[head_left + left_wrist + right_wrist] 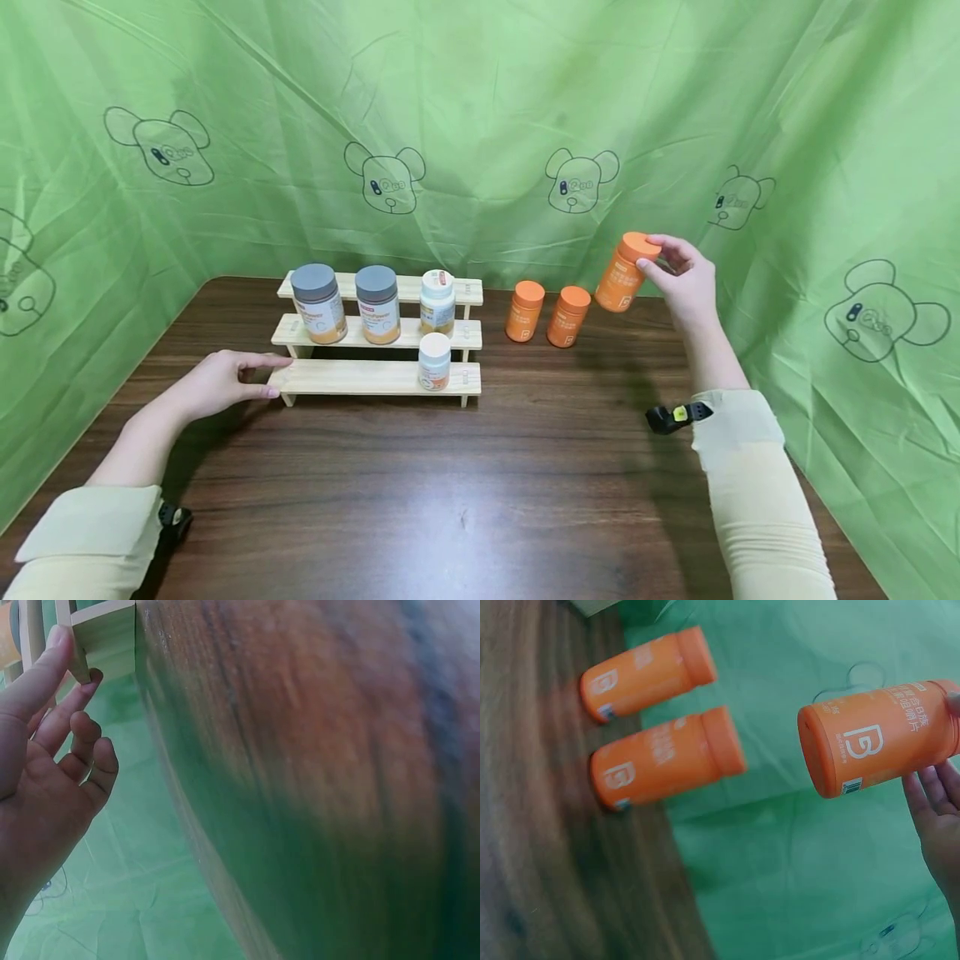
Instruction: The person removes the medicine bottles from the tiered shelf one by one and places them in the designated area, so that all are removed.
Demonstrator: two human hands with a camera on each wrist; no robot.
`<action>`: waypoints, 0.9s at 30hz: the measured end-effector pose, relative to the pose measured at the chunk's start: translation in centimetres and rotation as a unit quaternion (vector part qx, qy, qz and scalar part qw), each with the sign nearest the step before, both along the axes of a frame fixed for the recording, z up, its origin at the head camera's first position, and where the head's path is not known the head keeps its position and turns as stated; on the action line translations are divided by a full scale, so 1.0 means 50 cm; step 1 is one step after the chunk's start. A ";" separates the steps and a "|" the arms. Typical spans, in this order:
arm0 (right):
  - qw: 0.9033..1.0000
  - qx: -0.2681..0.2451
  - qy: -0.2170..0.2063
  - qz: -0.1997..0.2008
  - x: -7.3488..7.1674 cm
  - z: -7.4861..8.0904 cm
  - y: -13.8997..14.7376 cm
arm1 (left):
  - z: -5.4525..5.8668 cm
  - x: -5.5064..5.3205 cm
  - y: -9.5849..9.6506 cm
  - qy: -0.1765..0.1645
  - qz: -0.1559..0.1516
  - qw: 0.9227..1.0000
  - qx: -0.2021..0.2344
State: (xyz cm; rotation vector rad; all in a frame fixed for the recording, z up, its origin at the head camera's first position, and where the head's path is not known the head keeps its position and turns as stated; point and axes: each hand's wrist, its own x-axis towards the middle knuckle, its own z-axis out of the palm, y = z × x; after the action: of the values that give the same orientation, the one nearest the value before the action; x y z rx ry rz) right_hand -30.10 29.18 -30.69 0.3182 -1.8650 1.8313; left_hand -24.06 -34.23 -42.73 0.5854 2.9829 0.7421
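Note:
In the head view my right hand (pixel 684 279) grips an orange pill bottle (pixel 624 275) by its cap end, with thumb and fingers around it. The bottle is raised and leans slightly; its base faces the camera side in the right wrist view. Two more orange bottles, one on the left (pixel 525 312) and one on the right (pixel 568 318), stand on the table to its left. My left hand (pixel 217 385) pinches the left end of the lowest step of a three-step wooden rack (pixel 352 377); the thumb (pixel 58 649) shows against that step.
Two grey-capped jars (pixel 318 312) (pixel 378 312) and a white-capped bottle (pixel 437 304) stand on the middle step. A small white bottle (pixel 434 367) sits at the lowest step's right. Green cloth (pixel 480 108) hangs behind the brown wooden table (pixel 450 475).

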 end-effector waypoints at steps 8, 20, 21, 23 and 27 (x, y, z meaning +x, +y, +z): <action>0.999 0.022 -0.024 -0.035 -0.014 -0.064 0.022 | 0.000 -0.003 0.001 -0.011 0.006 1.000 -0.003; 0.996 0.025 -0.054 -0.067 -0.010 -0.135 0.004 | -0.001 -0.007 0.000 -0.020 0.012 1.000 -0.002; 0.996 0.026 -0.054 -0.069 -0.011 -0.142 0.005 | -0.001 -0.008 0.000 -0.021 0.012 1.000 -0.002; 0.996 0.028 -0.052 -0.072 -0.014 -0.157 0.007 | -0.001 -0.008 0.000 -0.024 0.012 1.000 0.000; 0.995 0.034 -0.052 -0.077 -0.018 -0.182 0.009 | 0.000 -0.007 0.000 -0.031 0.013 0.999 0.004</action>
State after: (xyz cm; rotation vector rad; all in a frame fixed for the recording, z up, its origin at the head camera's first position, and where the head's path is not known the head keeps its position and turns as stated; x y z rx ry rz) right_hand -31.00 29.65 -39.77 0.1002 -1.9660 1.7136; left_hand -24.43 -34.23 -42.75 0.5142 2.9372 0.7595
